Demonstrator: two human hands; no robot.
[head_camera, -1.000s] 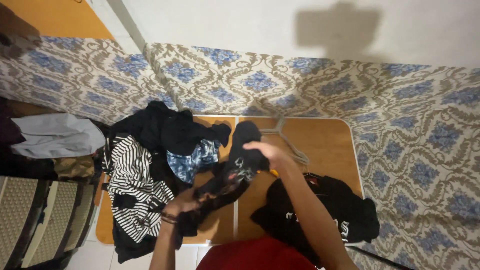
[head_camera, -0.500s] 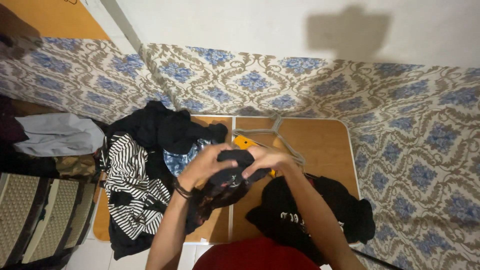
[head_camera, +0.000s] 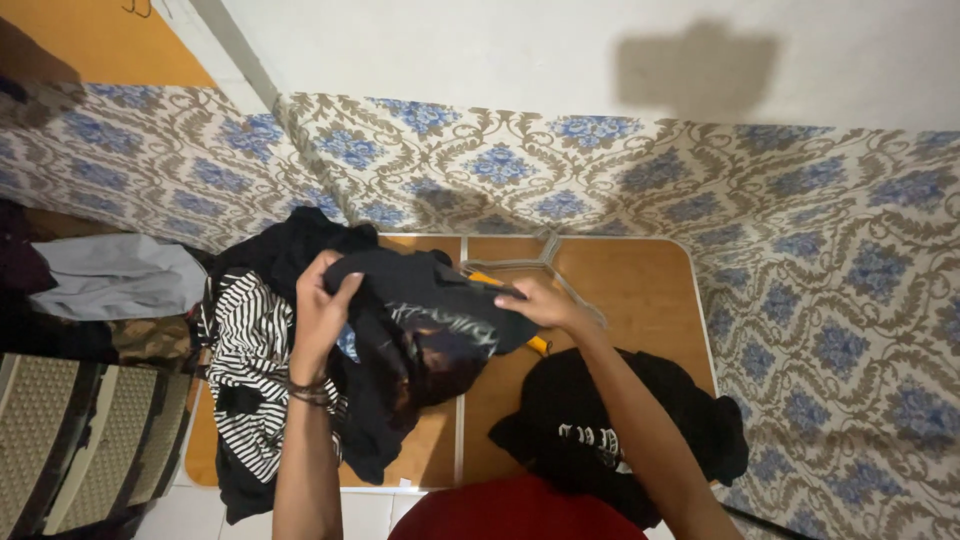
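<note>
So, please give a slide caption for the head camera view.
Both hands, left and right, hold a black printed shirt over a wooden table.

A wooden folding table (head_camera: 640, 290) bears a striped black-and-white garment (head_camera: 250, 370) and a black printed shirt (head_camera: 620, 425) — a grey cloth (head_camera: 115, 275) lies left (beside floral-patterned wall covering (head_camera: 600, 170)).
</note>
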